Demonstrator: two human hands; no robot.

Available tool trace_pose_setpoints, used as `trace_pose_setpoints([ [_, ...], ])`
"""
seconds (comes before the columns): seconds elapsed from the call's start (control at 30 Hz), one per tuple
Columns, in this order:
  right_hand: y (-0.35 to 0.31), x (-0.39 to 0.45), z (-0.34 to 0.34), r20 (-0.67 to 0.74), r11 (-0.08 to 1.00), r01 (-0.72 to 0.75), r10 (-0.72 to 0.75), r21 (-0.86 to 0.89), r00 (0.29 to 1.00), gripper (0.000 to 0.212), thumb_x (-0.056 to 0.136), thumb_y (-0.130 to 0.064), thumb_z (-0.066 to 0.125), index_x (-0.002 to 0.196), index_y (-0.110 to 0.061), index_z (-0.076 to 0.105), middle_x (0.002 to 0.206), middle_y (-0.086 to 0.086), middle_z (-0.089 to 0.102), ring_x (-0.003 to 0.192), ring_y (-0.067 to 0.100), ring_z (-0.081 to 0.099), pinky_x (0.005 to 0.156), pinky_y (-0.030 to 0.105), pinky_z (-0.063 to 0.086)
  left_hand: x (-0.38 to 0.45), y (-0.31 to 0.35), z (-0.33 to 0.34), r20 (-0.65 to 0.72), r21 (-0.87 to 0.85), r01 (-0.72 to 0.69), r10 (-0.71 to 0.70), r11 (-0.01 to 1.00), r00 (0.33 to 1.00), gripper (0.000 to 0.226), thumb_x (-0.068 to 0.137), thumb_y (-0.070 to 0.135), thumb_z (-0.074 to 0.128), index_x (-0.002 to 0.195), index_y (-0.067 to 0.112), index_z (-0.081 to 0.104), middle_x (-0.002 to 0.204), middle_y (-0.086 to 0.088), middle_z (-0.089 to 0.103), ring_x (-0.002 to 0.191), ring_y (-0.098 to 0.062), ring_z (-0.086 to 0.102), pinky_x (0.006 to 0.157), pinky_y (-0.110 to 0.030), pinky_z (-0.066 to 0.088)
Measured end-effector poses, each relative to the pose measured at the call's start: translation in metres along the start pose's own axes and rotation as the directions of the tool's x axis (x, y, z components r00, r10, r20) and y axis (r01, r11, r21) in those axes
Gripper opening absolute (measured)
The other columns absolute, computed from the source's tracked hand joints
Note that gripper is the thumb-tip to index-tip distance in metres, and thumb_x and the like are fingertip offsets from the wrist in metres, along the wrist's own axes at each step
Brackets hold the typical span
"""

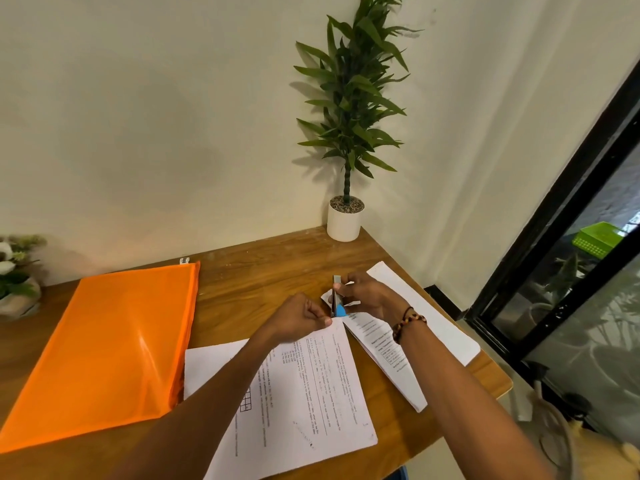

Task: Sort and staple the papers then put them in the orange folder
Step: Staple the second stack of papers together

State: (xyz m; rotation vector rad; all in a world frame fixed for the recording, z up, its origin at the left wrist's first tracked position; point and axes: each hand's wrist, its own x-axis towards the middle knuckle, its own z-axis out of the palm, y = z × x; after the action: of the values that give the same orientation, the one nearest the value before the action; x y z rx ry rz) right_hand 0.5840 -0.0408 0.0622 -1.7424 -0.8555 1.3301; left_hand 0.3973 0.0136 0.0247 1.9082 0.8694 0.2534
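Desk (249,285), items: my right hand (367,296) grips the stapler (336,301) at the corner of a paper set (384,355); my left hand (301,318) pinches the printed sheets (311,393); orange folder (110,341) flat to my left; another paper pile (436,320) far right.
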Motion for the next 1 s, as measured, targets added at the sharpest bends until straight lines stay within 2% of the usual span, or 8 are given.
trace_pose_setpoints([
  [0.27,-0.001,0.0,0.008,0.065,0.996,-0.059,0.063,-0.06,0.996,0.016,0.097,-0.023,0.066,0.106,-0.011,0.06,0.101,0.009,0.071,0.093,0.023,0.07,0.078,0.033,0.061,0.004,0.001,0.002,-0.005,0.013,0.05,-0.05,0.999,0.999,0.009,0.085,0.019,0.08,0.093,0.016,0.082,0.097,0.003,0.079,0.09,-0.013,0.073,0.087,-0.046,0.061],
  [0.47,-0.004,-0.006,0.011,0.092,0.983,-0.131,0.143,-0.13,0.985,0.016,0.103,-0.022,0.056,0.106,-0.006,0.059,0.095,0.01,0.068,0.085,0.02,0.067,0.067,0.032,0.062,0.005,-0.005,0.003,0.078,0.007,0.093,-0.093,0.996,0.993,0.006,0.085,0.022,0.08,0.087,0.017,0.082,0.086,0.001,0.079,0.094,-0.023,0.073,0.088,-0.049,0.058],
  [0.53,-0.004,-0.006,0.014,0.063,0.975,-0.177,0.187,-0.136,0.98,0.02,0.104,-0.024,0.054,0.111,-0.006,0.059,0.096,0.009,0.067,0.083,0.02,0.065,0.063,0.032,0.061,0.006,-0.006,0.002,0.096,-0.015,0.104,-0.102,0.994,0.99,0.009,0.086,0.024,0.079,0.087,0.016,0.082,0.086,0.0,0.079,0.096,-0.027,0.073,0.084,-0.043,0.059],
  [0.6,-0.003,-0.003,0.015,0.011,0.963,-0.199,0.204,-0.18,0.979,0.026,0.103,-0.026,0.057,0.114,-0.003,0.061,0.095,0.01,0.067,0.079,0.019,0.065,0.062,0.031,0.059,0.007,-0.007,0.001,0.129,-0.036,0.113,-0.108,0.993,0.986,0.014,0.087,0.026,0.078,0.089,0.012,0.081,0.087,-0.002,0.079,0.097,-0.03,0.073,0.079,-0.038,0.054],
  [0.67,-0.003,0.0,0.018,-0.023,0.954,-0.23,0.229,-0.193,0.973,0.032,0.101,-0.029,0.061,0.115,-0.001,0.062,0.094,0.012,0.069,0.069,0.017,0.069,0.06,0.031,0.06,0.008,-0.008,-0.001,0.155,-0.04,0.137,-0.129,0.99,0.979,0.02,0.086,0.028,0.078,0.091,0.008,0.079,0.089,-0.003,0.079,0.097,-0.03,0.073,0.083,-0.04,0.055],
  [0.73,-0.004,0.001,0.019,-0.019,0.951,-0.251,0.252,-0.179,0.968,0.031,0.099,-0.031,0.063,0.111,-0.002,0.062,0.091,0.013,0.07,0.059,0.017,0.071,0.058,0.031,0.061,0.009,-0.009,-0.003,0.151,-0.049,0.16,-0.151,0.986,0.977,0.025,0.084,0.028,0.079,0.091,0.004,0.077,0.088,-0.005,0.078,0.098,-0.029,0.072,0.092,-0.045,0.056],
  [0.8,-0.006,-0.001,0.019,0.01,0.951,-0.253,0.259,-0.176,0.966,0.029,0.099,-0.032,0.063,0.106,-0.003,0.062,0.089,0.013,0.069,0.056,0.017,0.071,0.057,0.03,0.061,0.009,-0.009,-0.005,0.146,-0.082,0.184,-0.171,0.979,0.974,0.024,0.082,0.024,0.079,0.088,0.001,0.075,0.089,-0.007,0.077,0.098,-0.03,0.071,0.088,-0.042,0.053],
  [1.0,-0.006,0.004,0.023,0.066,0.941,-0.244,0.266,-0.233,0.962,0.035,0.096,-0.033,0.067,0.116,-0.004,0.063,0.102,0.016,0.069,0.078,0.024,0.072,0.074,0.035,0.061,0.009,-0.01,-0.007,0.188,-0.102,0.247,-0.225,0.964,0.956,0.012,0.083,0.023,0.079,0.083,0.012,0.075,0.088,-0.005,0.077,0.09,-0.023,0.069,0.075,-0.033,0.046],
])
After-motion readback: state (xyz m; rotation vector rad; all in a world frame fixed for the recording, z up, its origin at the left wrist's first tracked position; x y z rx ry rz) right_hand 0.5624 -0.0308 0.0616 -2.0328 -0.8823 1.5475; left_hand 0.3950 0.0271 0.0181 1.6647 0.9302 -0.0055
